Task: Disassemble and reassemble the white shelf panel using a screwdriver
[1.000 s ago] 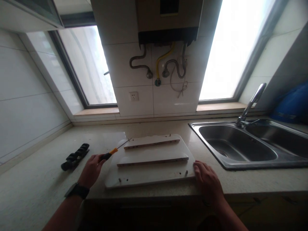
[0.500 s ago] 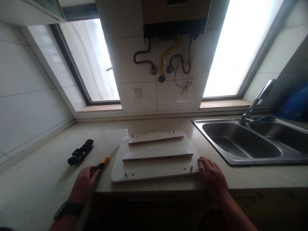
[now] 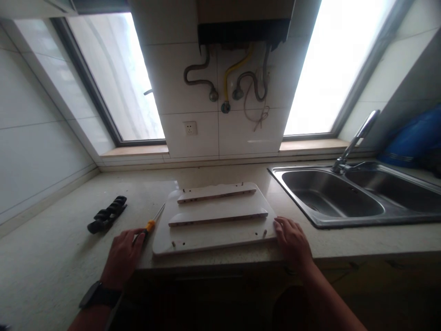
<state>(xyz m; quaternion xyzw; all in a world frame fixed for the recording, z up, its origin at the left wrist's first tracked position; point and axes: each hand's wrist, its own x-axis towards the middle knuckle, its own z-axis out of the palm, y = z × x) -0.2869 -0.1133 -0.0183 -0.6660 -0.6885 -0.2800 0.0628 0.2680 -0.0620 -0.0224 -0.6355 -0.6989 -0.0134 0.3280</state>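
Observation:
A screwdriver [image 3: 150, 225] with a yellow and black handle lies on the counter, its thin shaft pointing away to the right. My left hand [image 3: 123, 252] is curled over the rear of the handle, hiding much of it. Right of it lies a white board [image 3: 213, 234] with rounded corners, two raised parallel strips across it and short pegs and small holes near its corners. At the board's right front corner rests my right hand [image 3: 294, 241], fingers stretched out, the fingertips touching the edge.
Black rounded pieces in a row [image 3: 107, 214] lie on the counter at the left. A double steel sink [image 3: 320, 220] with a tap [image 3: 356, 140] is set in at the right. The counter's front edge runs just below the board. Pipes [image 3: 225, 87] hang on the wall.
The view has shifted, so everything sits a little further left and higher. My left hand has moved forward along the screwdriver handle and covers more of it. My right hand stays at the board's corner.

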